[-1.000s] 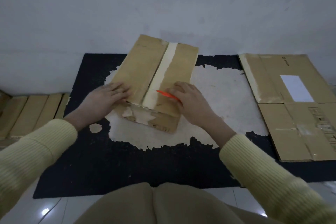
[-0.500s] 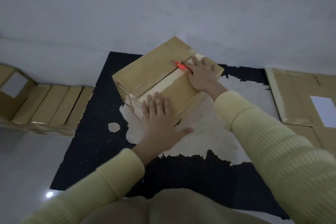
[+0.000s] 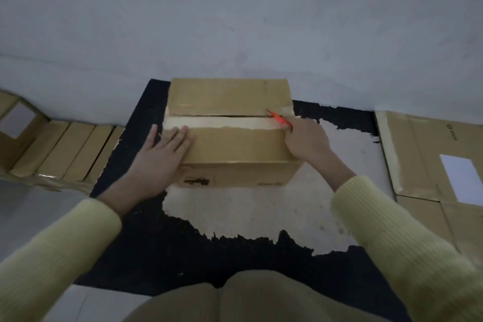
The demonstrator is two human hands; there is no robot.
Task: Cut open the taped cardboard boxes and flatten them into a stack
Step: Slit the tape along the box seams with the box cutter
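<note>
A brown cardboard box [image 3: 230, 97] stands on the worn black mat [image 3: 146, 251] close to the wall. A strip of pale tape [image 3: 235, 123] runs across its top along the centre seam. My left hand [image 3: 159, 162] lies flat with straight fingers on the box's near left corner. My right hand [image 3: 305, 138] grips an orange cutter [image 3: 279, 119], whose tip sits in the seam at the box's right end. A dark slit shows along the seam left of the blade.
Flattened cardboard [image 3: 428, 162] with a white label lies on the floor at the right. At the left more boxes [image 3: 65, 154] rest side by side against the wall [image 3: 235, 21]. My knees [image 3: 248, 298] fill the bottom centre.
The box has turned so its seam runs left to right. My left hand moved to the near left corner. The cutter sits at the seam's right end.
</note>
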